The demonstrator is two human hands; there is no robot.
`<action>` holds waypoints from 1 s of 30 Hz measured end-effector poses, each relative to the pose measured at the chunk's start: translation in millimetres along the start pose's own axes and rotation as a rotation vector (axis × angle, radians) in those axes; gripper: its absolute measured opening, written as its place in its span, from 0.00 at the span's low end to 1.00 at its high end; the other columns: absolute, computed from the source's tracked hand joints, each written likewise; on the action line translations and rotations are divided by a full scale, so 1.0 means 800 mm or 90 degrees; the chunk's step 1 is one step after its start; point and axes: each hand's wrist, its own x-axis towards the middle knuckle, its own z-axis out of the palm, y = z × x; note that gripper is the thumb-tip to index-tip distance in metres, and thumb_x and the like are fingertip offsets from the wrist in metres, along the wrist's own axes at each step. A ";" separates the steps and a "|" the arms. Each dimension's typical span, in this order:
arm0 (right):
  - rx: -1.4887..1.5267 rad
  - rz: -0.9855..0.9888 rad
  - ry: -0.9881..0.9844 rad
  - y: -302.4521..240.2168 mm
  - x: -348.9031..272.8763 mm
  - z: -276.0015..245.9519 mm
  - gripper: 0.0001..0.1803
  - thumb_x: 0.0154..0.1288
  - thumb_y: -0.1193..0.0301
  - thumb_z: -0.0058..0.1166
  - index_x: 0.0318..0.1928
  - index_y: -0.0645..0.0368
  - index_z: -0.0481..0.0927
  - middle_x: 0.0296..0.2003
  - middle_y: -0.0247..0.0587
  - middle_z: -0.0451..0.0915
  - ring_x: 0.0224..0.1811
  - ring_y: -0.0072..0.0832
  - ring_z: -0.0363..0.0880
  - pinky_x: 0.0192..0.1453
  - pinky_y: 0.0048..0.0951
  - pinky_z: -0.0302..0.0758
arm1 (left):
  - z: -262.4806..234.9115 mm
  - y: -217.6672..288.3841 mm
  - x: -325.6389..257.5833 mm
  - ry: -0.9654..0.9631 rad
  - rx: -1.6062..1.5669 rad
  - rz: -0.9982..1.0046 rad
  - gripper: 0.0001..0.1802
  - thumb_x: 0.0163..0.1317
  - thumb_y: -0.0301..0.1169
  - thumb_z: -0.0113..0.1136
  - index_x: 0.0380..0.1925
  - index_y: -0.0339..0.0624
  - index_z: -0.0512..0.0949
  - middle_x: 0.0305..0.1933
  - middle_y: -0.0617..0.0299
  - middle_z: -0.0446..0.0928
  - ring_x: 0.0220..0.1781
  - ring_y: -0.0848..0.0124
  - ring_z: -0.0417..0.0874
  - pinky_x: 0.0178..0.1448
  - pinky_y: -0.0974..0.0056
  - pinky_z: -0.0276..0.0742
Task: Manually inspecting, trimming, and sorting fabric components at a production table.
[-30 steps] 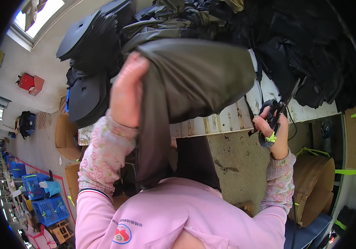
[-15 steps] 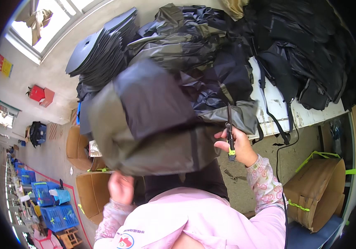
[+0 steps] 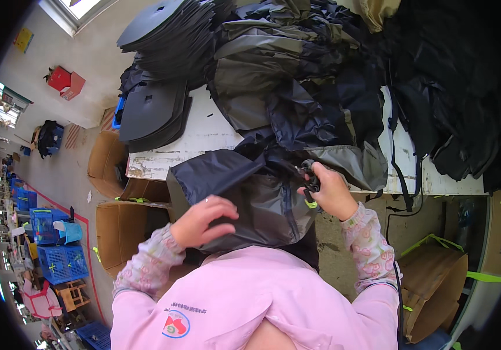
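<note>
A bag of coated olive and black fabric lies partly over the table's front edge and down against my lap. My left hand hovers over its near left part, fingers spread, holding nothing. At the bag's right side, my right hand grips black-handled scissors with a bright yellow-green tie on them. Their blades point left over the dark fabric and are hard to make out against it. Beyond the bag, a heap of similar olive and black bags covers the middle of the table.
Curved dark grey panels are stacked at the table's left. Black bags with hanging straps pile up at the right. Cardboard boxes stand below left, another box below right. Blue crates line the floor far left.
The bag has come down from a raised, blurred position onto the table edge and my lap. My left hand has moved up and right over it. The scissors have turned toward the bag.
</note>
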 end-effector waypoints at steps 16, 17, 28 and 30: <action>-0.051 0.028 0.074 0.035 -0.007 -0.020 0.11 0.57 0.80 0.61 0.37 0.64 0.71 0.26 0.41 0.77 0.29 0.27 0.78 0.37 0.29 0.74 | -0.088 -0.136 -0.033 0.369 0.199 -0.218 0.07 0.57 0.30 0.67 0.33 0.40 0.80 0.35 0.55 0.79 0.39 0.56 0.81 0.46 0.58 0.77; 0.049 0.082 0.059 0.022 -0.009 -0.027 0.12 0.57 0.81 0.62 0.36 0.63 0.71 0.27 0.40 0.79 0.29 0.25 0.77 0.37 0.27 0.73 | -0.082 -0.129 -0.027 0.318 0.200 -0.139 0.08 0.56 0.30 0.67 0.34 0.40 0.80 0.36 0.56 0.79 0.41 0.57 0.80 0.48 0.59 0.76; 0.047 0.135 0.057 0.014 -0.032 -0.060 0.11 0.56 0.81 0.62 0.33 0.61 0.70 0.25 0.31 0.76 0.26 0.16 0.71 0.31 0.21 0.68 | -0.060 -0.179 -0.014 0.033 0.209 -0.160 0.08 0.49 0.29 0.71 0.29 0.47 0.80 0.38 0.62 0.76 0.46 0.60 0.74 0.55 0.57 0.67; 0.059 0.147 0.072 0.017 -0.035 -0.064 0.11 0.57 0.81 0.61 0.33 0.60 0.70 0.24 0.31 0.75 0.25 0.15 0.70 0.30 0.20 0.67 | -0.065 -0.183 -0.013 0.045 0.149 -0.086 0.07 0.53 0.27 0.68 0.30 0.45 0.79 0.37 0.64 0.76 0.45 0.65 0.74 0.53 0.60 0.68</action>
